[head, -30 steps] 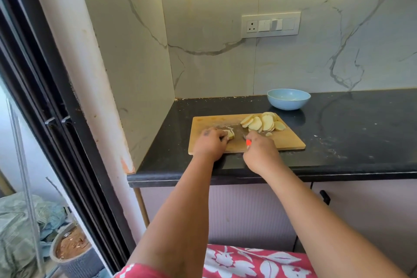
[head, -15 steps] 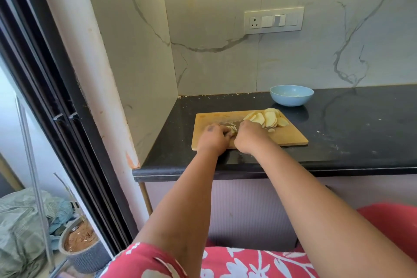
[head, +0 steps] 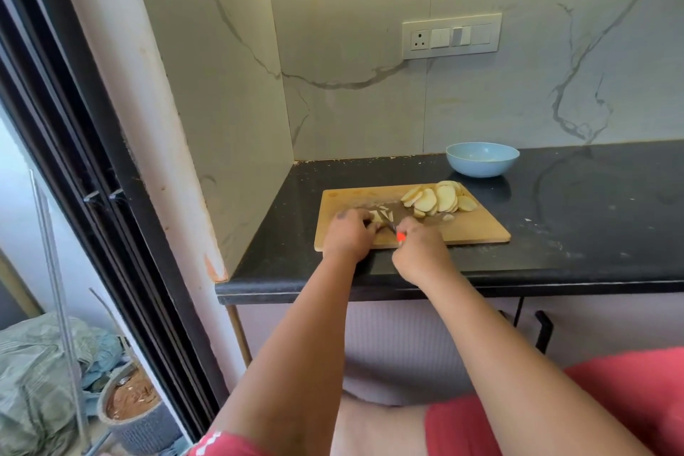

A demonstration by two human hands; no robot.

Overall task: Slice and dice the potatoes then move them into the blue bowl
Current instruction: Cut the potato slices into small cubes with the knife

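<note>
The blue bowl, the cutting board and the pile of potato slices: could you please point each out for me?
blue bowl [head: 481,166]: head view, on its outer front wall.
cutting board [head: 477,229]: head view, on a bare patch near its right front corner.
pile of potato slices [head: 440,198]: head view, on a slice in the middle.

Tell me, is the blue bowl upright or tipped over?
Upright. The blue bowl stands on its base on the black counter, rim level and opening upward.

Open black worktop [head: 592,218] right of the cutting board [head: 477,229], side wall [head: 229,115] close on the board's left, heap of potato slices [head: 438,201] between board's middle and blue bowl [head: 482,158], back wall just behind bowl.
</note>
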